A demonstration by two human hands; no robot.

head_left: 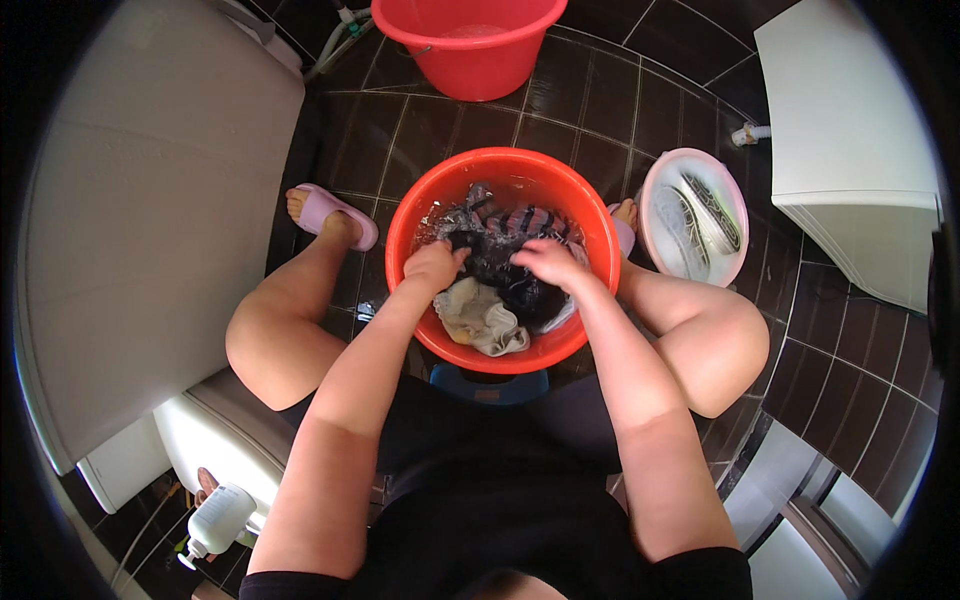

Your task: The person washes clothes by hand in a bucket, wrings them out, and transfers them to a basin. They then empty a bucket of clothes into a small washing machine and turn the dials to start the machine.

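Note:
Between my knees stands an orange-red basin (398, 225) with water and wet clothes in it. My left hand (436, 264) is closed on the left part of a black garment (488, 262). Over its right part, my right hand (550, 263) bends its fingers into the same dark fabric, and the fingertips are partly hidden. A cream-white cloth (478, 316) lies bunched at the near side of the basin, below my left hand. Toward the far side, a striped garment (528, 220) shows in the water.
A red bucket (482, 68) stands beyond the basin. At the right, a pink-rimmed tub (653, 245) holds shoes (708, 213) in sudsy water. A white pump bottle (222, 517) sits at lower left. White units, one on the left (165, 200) and one on the right (850, 95), flank the dark tiled floor.

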